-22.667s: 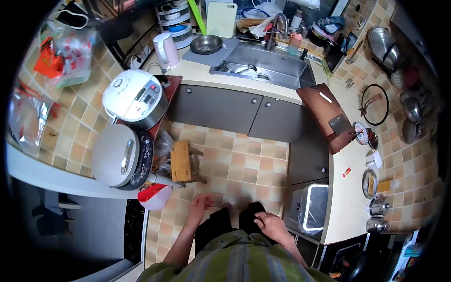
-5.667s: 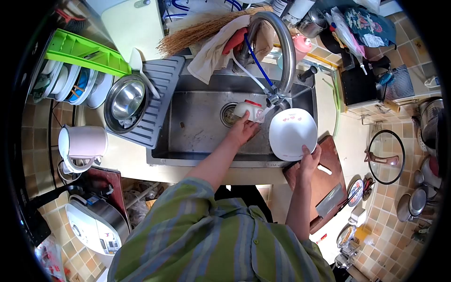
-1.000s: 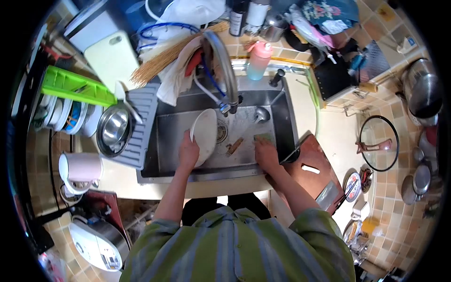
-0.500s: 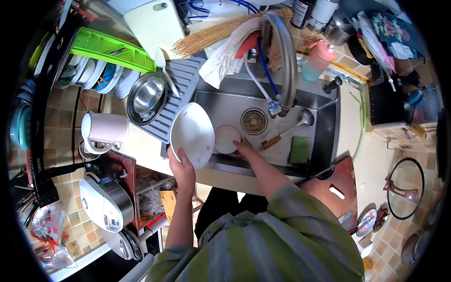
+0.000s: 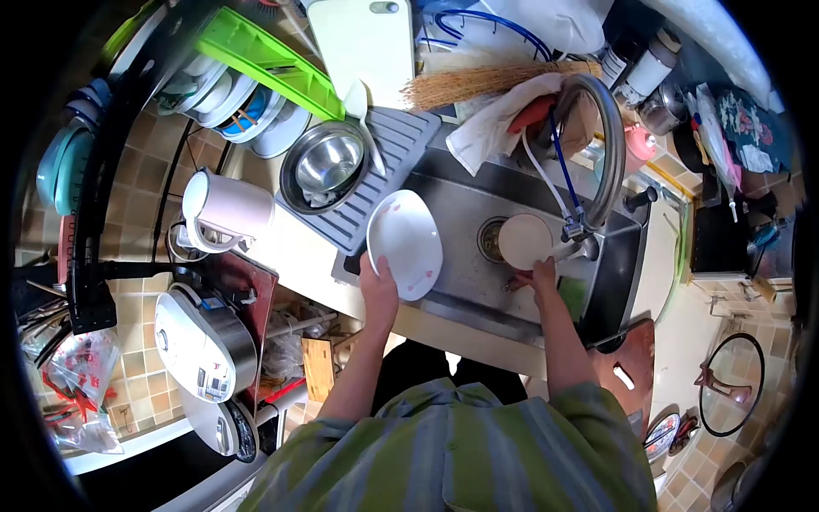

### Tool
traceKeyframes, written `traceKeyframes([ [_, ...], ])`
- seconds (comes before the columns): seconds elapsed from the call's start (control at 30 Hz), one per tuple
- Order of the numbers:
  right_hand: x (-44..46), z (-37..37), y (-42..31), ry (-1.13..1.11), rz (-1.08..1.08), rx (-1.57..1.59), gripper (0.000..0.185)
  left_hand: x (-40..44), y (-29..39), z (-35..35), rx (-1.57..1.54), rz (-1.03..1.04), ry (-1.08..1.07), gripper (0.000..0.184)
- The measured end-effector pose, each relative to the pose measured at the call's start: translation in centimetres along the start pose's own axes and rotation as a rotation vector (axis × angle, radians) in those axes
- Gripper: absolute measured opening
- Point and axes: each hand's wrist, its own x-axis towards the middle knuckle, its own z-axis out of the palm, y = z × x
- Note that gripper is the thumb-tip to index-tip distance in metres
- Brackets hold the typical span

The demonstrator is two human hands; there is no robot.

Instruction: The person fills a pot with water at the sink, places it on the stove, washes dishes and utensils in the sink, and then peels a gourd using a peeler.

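Observation:
My left hand [image 5: 379,290] grips the lower edge of a large white bowl [image 5: 405,243], tilted over the left front rim of the steel sink [image 5: 465,317]. My right hand [image 5: 537,282] holds a small pale bowl [image 5: 525,242] by its lower edge, just right of the drain [image 5: 492,240] and beside the faucet head [image 5: 573,229]. A brown ladle handle shows partly beneath my right hand. To the right of that hand, a green scouring pad [image 5: 572,297] lies in the sink, partly hidden by my wrist.
Left of the sink, a grey drying mat [image 5: 401,141] bears metal bowls [image 5: 328,162] and a white spoon [image 5: 362,119]. A pink kettle [image 5: 226,209] stands farther left. The curved faucet [image 5: 610,128] arches over the sink. At right is a brown cutting board [image 5: 631,350].
Within the sink, the small bowl has moved right in my right hand, toward the faucet. The large bowl remains in my left hand. The camera view has shifted left.

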Motion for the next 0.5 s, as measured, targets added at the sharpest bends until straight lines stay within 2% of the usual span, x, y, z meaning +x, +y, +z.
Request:
traceKeyframes([
  [0.07, -0.8, 1.9, -1.5, -0.029, 0.014, 0.075, 0.040, 0.6, 0.4, 0.7, -0.068, -0.066, -0.030, 0.029],
  [0.13, -2.4, 3.8, -1.9, -0.064, 0.068, 0.208, 0.039, 1.3, -0.8, 1.2, -0.041, -0.043, -0.022, 0.030],
  [0.17, -3.4, 3.8, -2.4, -0.075, 0.083, 0.158, 0.038, 1.6, -1.0, 1.3, -0.041, -0.043, -0.029, 0.030],
  [0.23, -7.0, 2.7, -5.1, -0.075, 0.112, 0.060, 0.038, 1.8, -1.4, 1.6, -0.059, -0.047, -0.048, 0.030],
  [0.33, -7.5, -1.1, -5.2, -0.121, 0.269, 0.138, 0.038, 1.8, -2.8, 1.6, -0.131, -0.085, -0.054, 0.030],
  [0.4, -7.7, -1.5, -5.7, -0.235, 0.362, 0.532, 0.040, 2.0, -3.5, 1.8, -0.196, -0.119, -0.050, 0.030],
  [0.43, -8.0, -1.3, -6.1, -0.301, 0.402, 0.728, 0.041, 2.0, -3.5, 1.5, -0.211, -0.185, -0.130, 0.034],
  [0.5, -8.3, -0.7, -6.1, -0.450, 0.579, 1.055, 0.043, 1.8, -3.3, 1.6, -0.228, -0.192, -0.132, 0.034],
])
